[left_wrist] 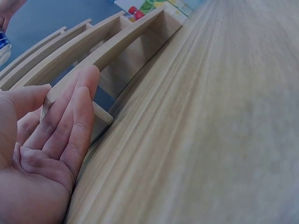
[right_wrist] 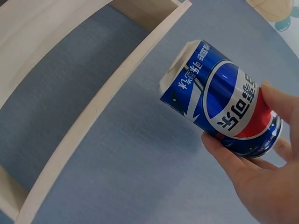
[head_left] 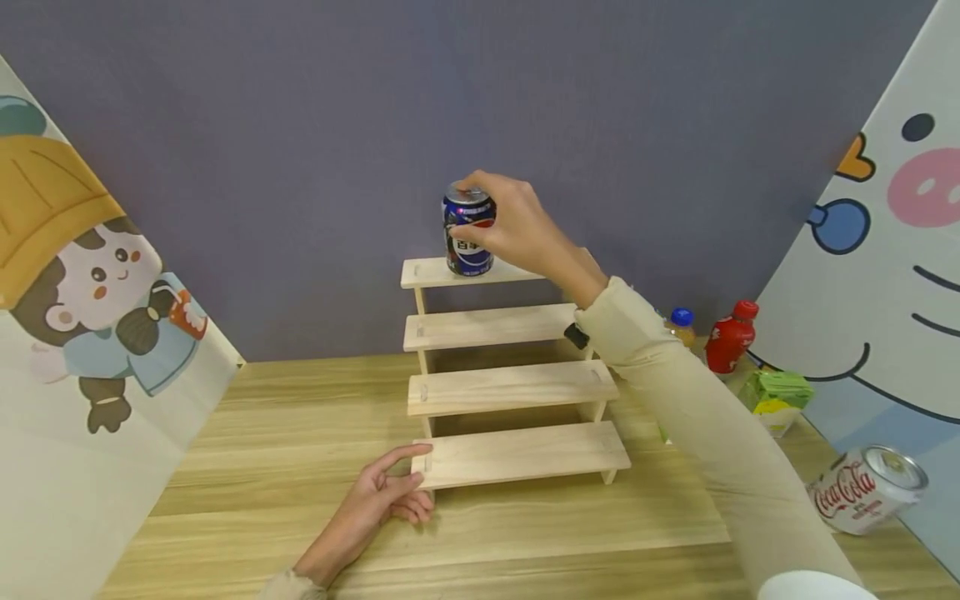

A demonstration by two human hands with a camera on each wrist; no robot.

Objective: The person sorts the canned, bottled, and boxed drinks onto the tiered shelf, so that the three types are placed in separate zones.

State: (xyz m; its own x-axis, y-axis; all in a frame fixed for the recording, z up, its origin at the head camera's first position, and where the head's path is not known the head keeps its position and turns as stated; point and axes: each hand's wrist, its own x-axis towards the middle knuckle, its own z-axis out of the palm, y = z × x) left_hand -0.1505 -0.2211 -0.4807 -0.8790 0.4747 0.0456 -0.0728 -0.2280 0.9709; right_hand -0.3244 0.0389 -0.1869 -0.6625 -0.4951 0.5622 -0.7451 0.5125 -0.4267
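My right hand [head_left: 517, 221] grips a blue Pepsi can [head_left: 468, 237] by its upper part, thumb on one side and fingers on the other. The can is upright over the left part of the top step of a pale wooden four-step display rack [head_left: 517, 387]. In the right wrist view the base of the Pepsi can [right_wrist: 224, 102] shows apart from the plank edge [right_wrist: 98, 109]. At the lowest step's left end, my left hand [head_left: 382, 492] pinches the corner between thumb and fingers. The left wrist view shows this hand [left_wrist: 51, 140] low beside the tabletop.
Right of the rack stand a blue-capped bottle [head_left: 681, 325], a red bottle [head_left: 731, 337], a green carton [head_left: 776, 400] and a white Coca-Cola can [head_left: 866, 490]. A grey wall [head_left: 315, 183] rises behind the rack. Cartoon-printed panels [head_left: 97, 275] flank the wooden table [head_left: 285, 417].
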